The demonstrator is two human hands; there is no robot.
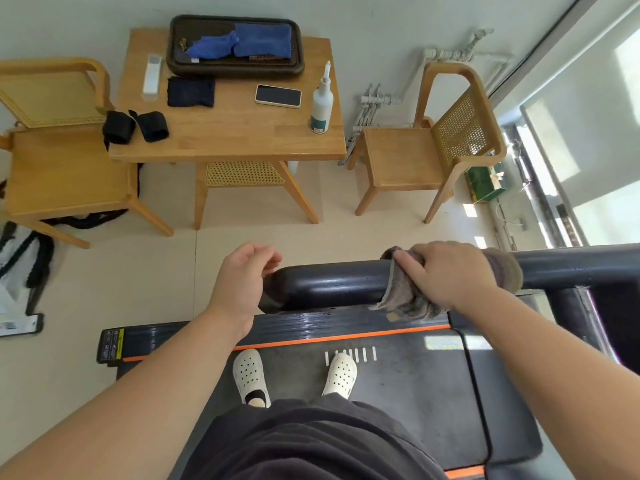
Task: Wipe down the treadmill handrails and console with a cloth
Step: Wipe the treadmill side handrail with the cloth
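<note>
A black padded treadmill handrail [329, 284] runs across the middle of the view, ending at the left. My right hand [446, 271] presses a grey-brown cloth [408, 299] wrapped over the rail. My left hand [242, 278] hovers at the rail's left end, fingers loosely curled, holding nothing. The treadmill belt [415, 382] lies below, with my white clogs standing on it. The console is out of view.
A wooden table [242, 133] stands ahead with a spray bottle [321, 105], a phone [278, 95], a remote, dark cloths and a tray holding blue cloths [242, 41]. Wooden chairs flank it at left [62, 168] and right [433, 150]. A window is on the right.
</note>
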